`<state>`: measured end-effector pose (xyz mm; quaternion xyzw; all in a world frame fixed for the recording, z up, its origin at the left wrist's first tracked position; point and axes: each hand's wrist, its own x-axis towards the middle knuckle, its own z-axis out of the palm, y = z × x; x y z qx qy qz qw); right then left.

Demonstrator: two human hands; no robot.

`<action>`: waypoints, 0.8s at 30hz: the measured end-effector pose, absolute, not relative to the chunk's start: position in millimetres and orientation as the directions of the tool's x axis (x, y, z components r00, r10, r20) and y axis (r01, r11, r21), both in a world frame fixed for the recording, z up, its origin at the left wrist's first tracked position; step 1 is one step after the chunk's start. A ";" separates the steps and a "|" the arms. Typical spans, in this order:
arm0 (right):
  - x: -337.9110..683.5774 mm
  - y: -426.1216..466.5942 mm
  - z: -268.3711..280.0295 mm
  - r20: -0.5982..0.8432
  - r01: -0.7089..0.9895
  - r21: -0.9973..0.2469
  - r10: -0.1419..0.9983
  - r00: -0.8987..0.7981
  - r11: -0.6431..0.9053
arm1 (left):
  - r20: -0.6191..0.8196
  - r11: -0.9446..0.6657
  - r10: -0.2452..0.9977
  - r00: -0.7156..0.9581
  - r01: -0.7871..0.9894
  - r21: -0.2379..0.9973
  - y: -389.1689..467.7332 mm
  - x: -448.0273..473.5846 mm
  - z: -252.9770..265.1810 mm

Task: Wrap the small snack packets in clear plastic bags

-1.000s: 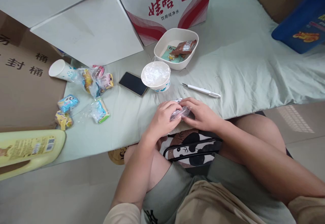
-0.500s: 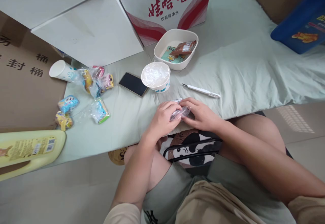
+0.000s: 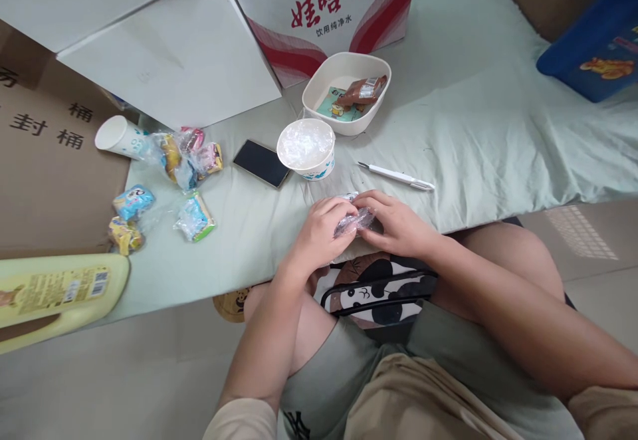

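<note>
My lap: I sat in grey-green shorts (image 3: 323,367), with my knees at the near edge of the cloth-covered counter (image 3: 239,240).
My hands: the left hand (image 3: 323,230) and the right hand (image 3: 396,227) were both grasping one plastic-wrapped thing (image 3: 353,222), fingers curled around it from two sides.
Plastic-wrapped thing: it was between my hands, at the counter's near edge; the fingers covered much of it, so I could not tell what was inside.
Yellow jug: on the left, a pale yellow jug (image 3: 64,287) with a label.
Small packets: a blue one (image 3: 133,202) and a yellow one (image 3: 125,234) lay near a green-edged packet (image 3: 195,219).
White pen: the pen (image 3: 396,177) lay beyond my right hand.
Paper bowl: the bowl (image 3: 319,170), with clear film at its top, stood just beside a dark phone (image 3: 262,163).
White dish: behind, the dish (image 3: 359,125) held a brown packet (image 3: 366,90).
Carton: the red-lettered carton (image 3: 329,24) stood farthest.
</note>
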<state>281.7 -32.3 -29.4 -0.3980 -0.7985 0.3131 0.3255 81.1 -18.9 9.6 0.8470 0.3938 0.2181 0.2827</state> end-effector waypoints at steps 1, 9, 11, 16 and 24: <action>281.7 -32.4 -29.4 0.274 0.431 -0.757 0.838 -0.472 0.490 | 0.148 -0.531 0.790 0.595 0.543 0.651 -18.9 81.2 9.6; 281.7 -32.4 -29.1 0.287 0.435 -0.747 0.834 -0.470 0.502 | 0.151 -0.532 0.789 0.595 0.540 0.652 -18.3 80.5 9.4; 281.8 -32.4 -29.1 0.285 0.435 -0.748 0.835 -0.471 0.501 | 0.142 -0.531 0.788 0.598 0.545 0.649 -18.4 80.3 9.3; 281.9 -33.0 -29.5 0.271 0.442 -0.752 0.841 -0.468 0.488 | 0.150 -0.544 0.782 0.605 0.545 0.638 -18.3 80.3 8.9; 282.8 -32.5 -28.7 0.255 0.442 -0.758 0.842 -0.476 0.479 | 0.145 -0.546 0.781 0.608 0.550 0.632 -18.6 79.7 8.7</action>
